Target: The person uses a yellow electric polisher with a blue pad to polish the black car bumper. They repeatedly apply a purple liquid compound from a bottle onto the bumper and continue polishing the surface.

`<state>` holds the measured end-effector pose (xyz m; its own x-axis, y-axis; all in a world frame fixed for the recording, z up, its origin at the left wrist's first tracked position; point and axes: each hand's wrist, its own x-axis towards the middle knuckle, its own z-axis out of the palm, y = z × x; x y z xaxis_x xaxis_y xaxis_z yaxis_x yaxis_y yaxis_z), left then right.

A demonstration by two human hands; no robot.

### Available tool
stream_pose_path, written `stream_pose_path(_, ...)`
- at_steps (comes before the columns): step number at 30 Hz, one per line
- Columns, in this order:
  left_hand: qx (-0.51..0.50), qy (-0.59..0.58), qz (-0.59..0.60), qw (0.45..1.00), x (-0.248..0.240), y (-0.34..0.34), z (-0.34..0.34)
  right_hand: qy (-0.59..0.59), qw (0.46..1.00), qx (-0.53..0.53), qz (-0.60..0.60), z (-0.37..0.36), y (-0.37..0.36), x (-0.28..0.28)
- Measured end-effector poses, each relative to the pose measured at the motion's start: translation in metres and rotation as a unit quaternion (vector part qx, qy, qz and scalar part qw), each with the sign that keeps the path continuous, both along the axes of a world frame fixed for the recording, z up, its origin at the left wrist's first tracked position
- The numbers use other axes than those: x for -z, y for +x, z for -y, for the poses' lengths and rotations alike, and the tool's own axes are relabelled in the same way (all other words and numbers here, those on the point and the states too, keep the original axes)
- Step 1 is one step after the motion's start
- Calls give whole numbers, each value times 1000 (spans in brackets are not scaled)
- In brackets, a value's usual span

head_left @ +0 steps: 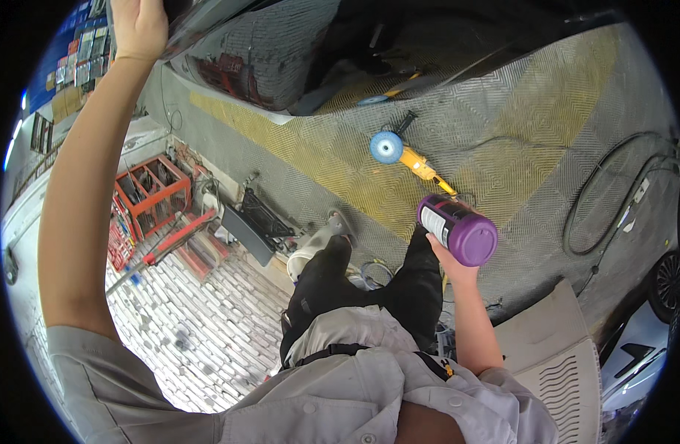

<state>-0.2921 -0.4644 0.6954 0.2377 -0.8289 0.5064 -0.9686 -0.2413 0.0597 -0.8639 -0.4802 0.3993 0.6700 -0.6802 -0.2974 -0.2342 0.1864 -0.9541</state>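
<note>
My right hand (453, 260) is wrapped round a purple bottle (477, 235) with a dark and white label, held tilted with its round base toward me. My left arm is raised at the far left. My left hand (141, 29) is beside the edge of a glossy dark car body (340, 55); the upper edge of the picture cuts off its fingers, so its grip is hidden. On the floor beyond the bottle lies a yellow power polisher (420, 164) with a blue round pad (386, 147).
A dark hose (577, 214) loops over the grey and yellow floor (517, 111) at the right. A red rack (153, 194) and a black folded stand (252, 229) stand at the left. Near my right side is a beige vented panel (554, 362); another car's wheel (665, 287) shows at the right rim.
</note>
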Motion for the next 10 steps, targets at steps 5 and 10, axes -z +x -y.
stream_pose_path(5, -17, 75, -92, 993, 1, -11, 5, -68, 997, 26, -5, -9, -3, 8)
stream_pose_path(10, 36, -24, 27, 999, 8, 35, -13, -136, 990, 43, 11, 1, 8, 23)
